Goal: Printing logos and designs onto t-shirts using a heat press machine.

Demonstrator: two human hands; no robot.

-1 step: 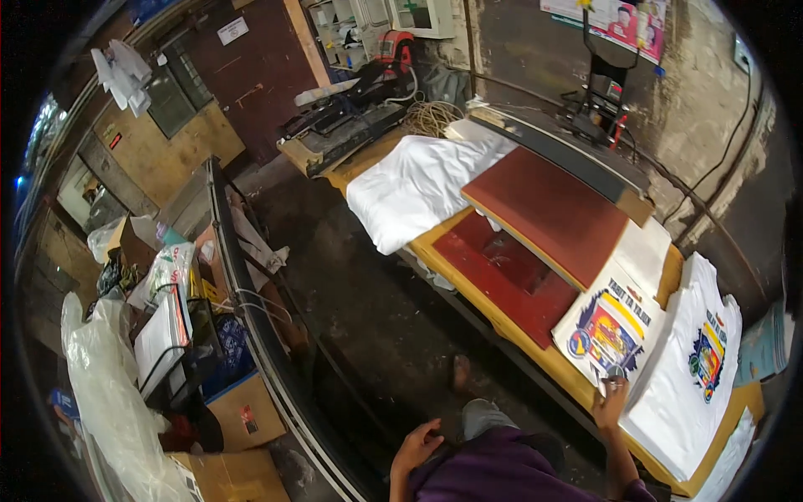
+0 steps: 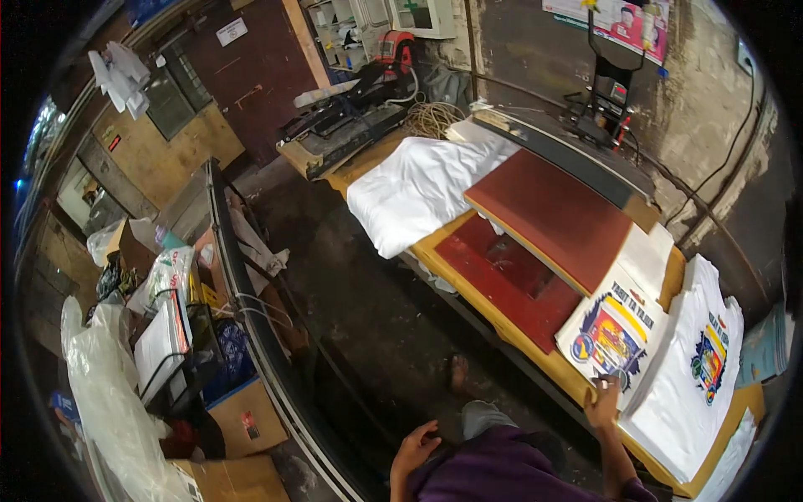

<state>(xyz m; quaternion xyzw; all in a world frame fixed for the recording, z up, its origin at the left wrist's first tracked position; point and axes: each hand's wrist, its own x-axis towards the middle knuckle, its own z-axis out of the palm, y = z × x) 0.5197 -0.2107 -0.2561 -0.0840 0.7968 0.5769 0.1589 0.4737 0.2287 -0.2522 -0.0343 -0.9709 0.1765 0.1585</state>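
Head view: print (image 2: 617, 328) lies flat beside the near right end of the board (image 2: 552, 222), the landmark here; cloth or film, cannot tell. Right hand (image 2: 604, 407) at the print's near edge, fingers bunched close; a pinch looks likely, but whether on the print's edge or the small white bit there, cannot tell. Small grey round thing (image 2: 621, 377) by those fingertips, kind unclear. Change is slight: right hand has slid a little left along that edge, print unmoved; reads as an adjustment of grip, work still at the same edge. Left hand (image 2: 416, 446) well apart from the board, on its near side, fingers loosely curled, nothing seen in them; unchanged. Farther right of the board, past the print: shirts (image 2: 673, 410), piled white, the top one bearing a similar design. Under the board, red plate (image 2: 502, 259); left of it, white cloth (image 2: 410, 192), rumpled. Writing: dark capitals across the top of the print and shirt design, a pink poster (image 2: 623, 29) on the wall behind the board, and a white door sign (image 2: 232, 32) far left; wording not copied. No brand noted.
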